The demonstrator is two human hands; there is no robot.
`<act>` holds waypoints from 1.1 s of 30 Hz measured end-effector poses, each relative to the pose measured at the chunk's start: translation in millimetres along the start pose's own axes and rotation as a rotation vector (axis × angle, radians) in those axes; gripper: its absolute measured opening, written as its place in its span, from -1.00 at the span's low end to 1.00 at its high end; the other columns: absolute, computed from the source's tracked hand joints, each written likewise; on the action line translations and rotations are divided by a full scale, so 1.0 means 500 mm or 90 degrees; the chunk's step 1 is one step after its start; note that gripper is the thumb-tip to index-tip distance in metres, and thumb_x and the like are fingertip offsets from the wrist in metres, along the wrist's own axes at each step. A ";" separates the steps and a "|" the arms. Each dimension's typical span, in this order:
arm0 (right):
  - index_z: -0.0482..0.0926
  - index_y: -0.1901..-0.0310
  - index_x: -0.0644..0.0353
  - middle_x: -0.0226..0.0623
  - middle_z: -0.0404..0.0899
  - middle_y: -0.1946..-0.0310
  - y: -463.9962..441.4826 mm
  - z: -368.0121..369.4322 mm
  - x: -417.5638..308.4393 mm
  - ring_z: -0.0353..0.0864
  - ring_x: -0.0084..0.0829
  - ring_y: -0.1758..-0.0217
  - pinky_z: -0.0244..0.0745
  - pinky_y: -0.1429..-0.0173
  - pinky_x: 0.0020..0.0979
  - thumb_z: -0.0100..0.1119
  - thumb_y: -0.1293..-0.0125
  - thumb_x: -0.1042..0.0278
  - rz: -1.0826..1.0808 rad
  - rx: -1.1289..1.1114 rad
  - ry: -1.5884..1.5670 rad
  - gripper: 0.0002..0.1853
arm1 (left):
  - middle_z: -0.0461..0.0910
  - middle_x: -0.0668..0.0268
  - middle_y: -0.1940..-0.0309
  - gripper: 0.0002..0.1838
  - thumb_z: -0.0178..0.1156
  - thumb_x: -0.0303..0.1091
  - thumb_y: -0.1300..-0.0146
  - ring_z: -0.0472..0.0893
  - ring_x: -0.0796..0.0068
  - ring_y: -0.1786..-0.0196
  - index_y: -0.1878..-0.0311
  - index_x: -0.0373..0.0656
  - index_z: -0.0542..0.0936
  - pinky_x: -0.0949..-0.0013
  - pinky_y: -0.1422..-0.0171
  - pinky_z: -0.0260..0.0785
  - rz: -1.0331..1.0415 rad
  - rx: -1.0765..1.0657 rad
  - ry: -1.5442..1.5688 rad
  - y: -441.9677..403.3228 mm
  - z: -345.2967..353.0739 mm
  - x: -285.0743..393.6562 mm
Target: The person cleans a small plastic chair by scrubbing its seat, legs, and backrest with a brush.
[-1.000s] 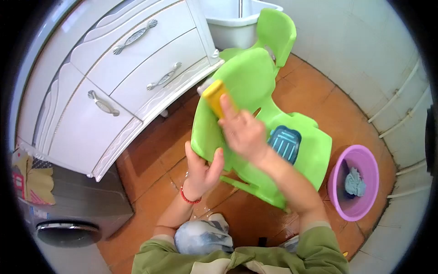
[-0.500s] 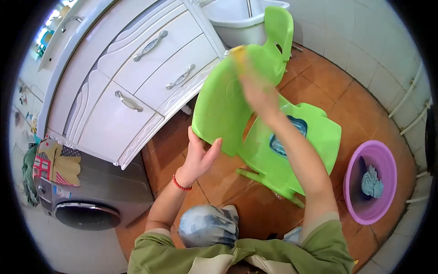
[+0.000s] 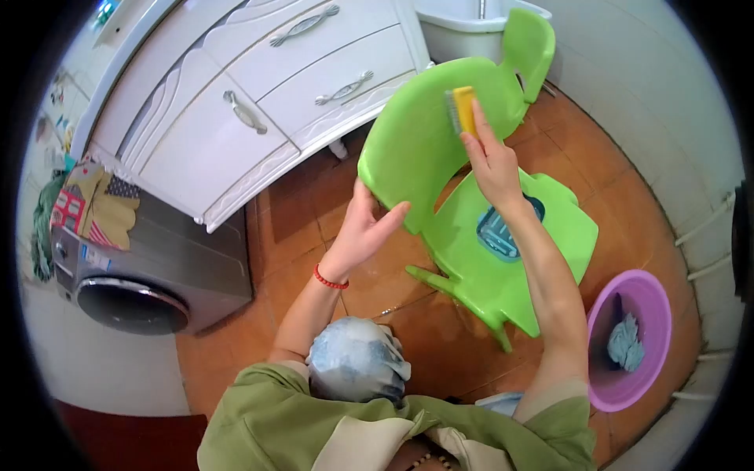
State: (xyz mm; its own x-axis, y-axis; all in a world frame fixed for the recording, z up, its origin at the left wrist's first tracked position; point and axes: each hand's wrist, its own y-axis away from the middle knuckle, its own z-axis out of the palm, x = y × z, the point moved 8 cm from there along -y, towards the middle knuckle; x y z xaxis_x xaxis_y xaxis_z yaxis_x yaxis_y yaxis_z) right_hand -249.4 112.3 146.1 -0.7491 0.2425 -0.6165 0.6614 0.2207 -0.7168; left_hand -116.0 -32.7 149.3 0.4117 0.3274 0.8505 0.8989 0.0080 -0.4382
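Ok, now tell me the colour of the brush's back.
The back of the brush is yellow, seen best in the head view.

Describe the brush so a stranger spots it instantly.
Find the nearer green chair by the white cabinet. Over its backrest, the right hand holds the brush, whose yellow body stands out from all that green and the blue tray on the seat.

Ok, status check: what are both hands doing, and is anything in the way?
Right hand gripping yellow brush at green chair backrest. Left hand open at backrest edge. Teal tray on seat, clear of brush.
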 end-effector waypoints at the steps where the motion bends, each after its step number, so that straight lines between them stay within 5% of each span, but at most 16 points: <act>1: 0.34 -0.33 -0.13 -0.16 0.60 0.39 0.001 0.000 -0.026 0.56 -0.17 0.49 0.49 0.42 -0.27 0.06 -0.37 0.19 -0.079 0.036 -0.064 -0.51 | 0.35 0.27 -0.15 -0.37 0.14 -0.46 -0.30 0.42 0.57 -0.10 -0.37 -0.25 0.08 0.45 -0.11 0.36 0.002 0.001 0.005 -0.001 0.002 -0.001; 3: 0.33 -0.34 -0.16 -0.18 0.58 0.46 0.005 0.015 -0.107 0.51 -0.18 0.60 0.45 0.49 -0.26 0.08 -0.36 0.17 -0.190 0.045 -0.149 -0.49 | 0.37 0.29 -0.14 -0.40 0.14 -0.44 -0.32 0.42 0.58 -0.09 -0.35 -0.26 0.13 0.46 -0.11 0.35 -0.045 -0.007 0.052 0.007 0.004 -0.014; 7: 0.33 -0.34 -0.04 -0.32 0.55 0.49 0.020 0.029 -0.213 0.47 -0.32 0.60 0.40 0.46 -0.34 0.18 -0.28 0.35 -0.192 -0.161 0.030 -0.43 | 0.44 0.32 -0.06 -0.41 0.15 -0.42 -0.31 0.44 0.59 -0.05 -0.34 -0.28 0.17 0.48 -0.08 0.35 -0.065 0.004 0.122 0.010 0.004 -0.017; 10: 0.39 -0.31 -0.14 -0.36 0.36 0.64 0.092 0.010 -0.216 0.38 -0.46 0.67 0.31 0.58 -0.40 0.24 -0.20 0.34 -0.305 -0.164 0.138 -0.41 | 0.48 0.33 0.01 -0.45 0.18 -0.43 -0.27 0.46 0.58 -0.02 -0.29 -0.27 0.25 0.47 -0.07 0.35 -0.113 -0.020 0.055 0.020 -0.010 -0.063; 13: 0.44 -0.28 -0.21 -0.44 0.13 0.71 0.158 0.006 -0.200 0.27 -0.50 0.73 0.19 0.66 -0.45 0.28 -0.13 0.31 -0.366 -0.205 0.160 -0.39 | 0.50 0.30 0.07 -0.49 0.20 -0.47 -0.22 0.48 0.56 0.01 -0.23 -0.27 0.32 0.47 -0.04 0.35 0.013 -0.081 -0.083 0.027 0.001 -0.046; 16: 0.44 -0.28 -0.22 -0.46 0.08 0.70 0.134 0.003 -0.242 0.23 -0.53 0.74 0.16 0.68 -0.48 0.28 -0.11 0.32 -0.400 -0.165 0.295 -0.37 | 0.51 0.26 0.04 -0.57 0.18 -0.55 -0.17 0.50 0.49 -0.03 -0.14 -0.29 0.40 0.39 -0.10 0.39 -0.083 -0.088 0.024 0.021 0.005 -0.054; 25: 0.43 -0.29 -0.31 -0.49 0.10 0.65 0.179 0.025 -0.299 0.22 -0.55 0.73 0.20 0.67 -0.51 0.10 -0.17 0.42 -0.364 -0.175 0.582 -0.39 | 0.51 0.26 -0.06 -0.54 -0.03 -0.66 -0.17 0.50 0.48 -0.08 -0.19 -0.31 0.40 0.34 -0.20 0.37 -0.146 -0.108 0.200 0.053 -0.022 -0.087; 33: 0.44 -0.27 -0.39 -0.47 0.08 0.64 0.178 0.030 -0.286 0.23 -0.54 0.73 0.19 0.66 -0.50 0.14 -0.11 0.33 -0.362 -0.187 0.529 -0.38 | 0.49 0.20 -0.10 -0.53 -0.21 -0.57 -0.17 0.49 0.41 -0.15 -0.16 -0.35 0.45 0.29 -0.26 0.36 -0.255 -0.073 0.396 0.059 -0.035 -0.132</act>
State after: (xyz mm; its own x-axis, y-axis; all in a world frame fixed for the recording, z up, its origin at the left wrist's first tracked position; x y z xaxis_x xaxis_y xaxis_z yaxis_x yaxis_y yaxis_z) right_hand -83.7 83.0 165.6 -0.7639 0.5796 0.2839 0.2869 0.6990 -0.6550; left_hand -113.9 -70.5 85.4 0.0276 -0.2753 0.9610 0.9939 -0.0951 -0.0558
